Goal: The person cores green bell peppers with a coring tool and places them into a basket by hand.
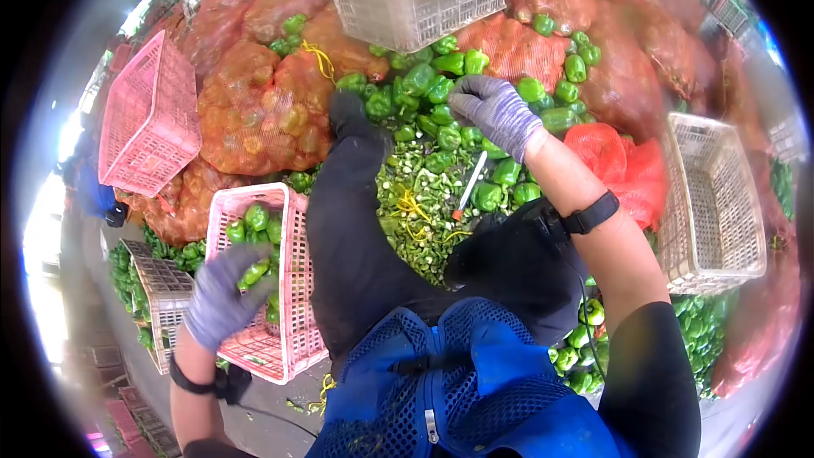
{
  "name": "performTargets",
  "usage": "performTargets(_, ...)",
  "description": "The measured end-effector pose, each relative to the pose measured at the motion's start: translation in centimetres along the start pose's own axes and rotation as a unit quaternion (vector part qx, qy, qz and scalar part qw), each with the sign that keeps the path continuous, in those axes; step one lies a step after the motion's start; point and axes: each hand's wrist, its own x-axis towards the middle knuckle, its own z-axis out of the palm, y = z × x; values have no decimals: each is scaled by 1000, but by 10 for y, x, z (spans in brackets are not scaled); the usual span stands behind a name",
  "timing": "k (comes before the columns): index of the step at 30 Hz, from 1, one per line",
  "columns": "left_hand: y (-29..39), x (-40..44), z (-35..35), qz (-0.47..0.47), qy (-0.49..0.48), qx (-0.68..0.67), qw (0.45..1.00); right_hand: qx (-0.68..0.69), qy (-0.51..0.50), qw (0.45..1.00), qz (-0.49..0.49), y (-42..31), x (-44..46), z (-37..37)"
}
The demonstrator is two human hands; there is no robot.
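Observation:
My left hand, in a grey glove and slightly blurred, is over the near side of a pink crate with green peppers in it. Its fingers and thumb are around a green pepper. My right hand, gloved too, reaches to the pile of green peppers in front of me. Its fingers are curled together at the pile's right part, and what they hold is hidden. Just below that hand, a white stick-like tool with an orange end lies on the cut green pieces.
Red mesh sacks of produce stand across the back. A pale crate is at the top centre, another at the right. A second pink crate tilts at the left. An orange-red net lies beside my right forearm.

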Motion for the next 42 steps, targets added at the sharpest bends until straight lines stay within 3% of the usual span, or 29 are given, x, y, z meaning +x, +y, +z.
performTargets(3,11,67,-13,49,7,-20,999,-16,-8,997,-70,6,1,7)
performTargets(8,2,151,29,65,-57,14,996,-4,-17,999,-37,31,-1,1)
performTargets(12,-48,195,99,-10,-199,28,980,35,39,996,68,77,18,-14)
performTargets(14,-59,226,132,-68,-296,20,953,92,127,981,116,108,41,-22)
performTargets(17,-93,270,216,-96,-313,54,943,97,229,947,204,184,75,-21)
performTargets(18,-105,281,247,-94,-307,54,945,44,213,939,266,186,74,-15)
performTargets(20,-116,306,308,-150,-344,33,926,-101,175,916,345,271,69,11)
performTargets(21,-104,316,314,-178,-351,32,919,-103,123,911,381,266,63,21)
performTargets(23,-106,326,355,-203,-357,-5,912,-103,126,905,393,313,46,51)
performTargets(25,-99,342,375,-214,-371,-3,904,-158,63,870,463,317,47,63)
performTargets(27,-112,344,407,-211,-315,-20,925,-170,34,836,521,322,53,78)
performTargets(30,-125,349,438,-223,-201,-69,951,-198,20,811,551,357,52,97)
performTargets(34,-136,355,458,-200,-273,-28,941,-200,62,810,548,369,64,102)
performTargets(38,-118,366,463,-161,-324,28,932,-170,-33,808,563,384,83,100)
performTargets(42,-121,381,451,-144,-367,47,918,-251,-98,815,513,350,100,107)
